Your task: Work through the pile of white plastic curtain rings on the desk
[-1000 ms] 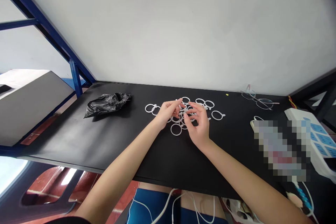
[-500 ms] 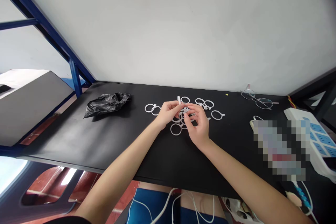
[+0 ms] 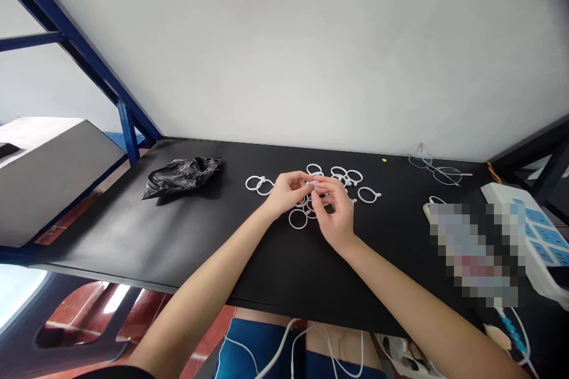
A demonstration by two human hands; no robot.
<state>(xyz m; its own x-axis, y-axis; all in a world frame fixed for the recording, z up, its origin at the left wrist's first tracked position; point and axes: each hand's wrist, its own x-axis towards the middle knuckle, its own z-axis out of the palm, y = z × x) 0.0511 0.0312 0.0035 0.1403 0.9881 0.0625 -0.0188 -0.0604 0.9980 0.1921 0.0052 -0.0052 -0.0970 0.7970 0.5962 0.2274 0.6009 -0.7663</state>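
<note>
Over a loose pile of white plastic curtain rings (image 3: 298, 227), my two hands meet at the fingertips. My left hand (image 3: 284, 194) is closed in a pinch on a white curtain ring (image 3: 313, 183), of which only a small part shows between the fingers. The curled fingers and thumb of my right hand (image 3: 336, 211) close on the same spot from the other side. Several more rings with small knobs lie around the hands. Two overlapping rings are left of them, and a single ring (image 3: 367, 195) lies to the right. Fingers hide the pile's middle.
A crumpled black plastic bag (image 3: 183, 177) lies on the left of the black table (image 3: 200, 237). At the right are eyeglasses (image 3: 447, 175), a blurred-out phone-like item (image 3: 473, 251) and a white power strip (image 3: 540, 231). White cables (image 3: 284, 343) hang over the lap.
The ring that stood upright above my left fingertips has turned down and is now mostly hidden between the hands. Both hands have stayed nearly in place.
</note>
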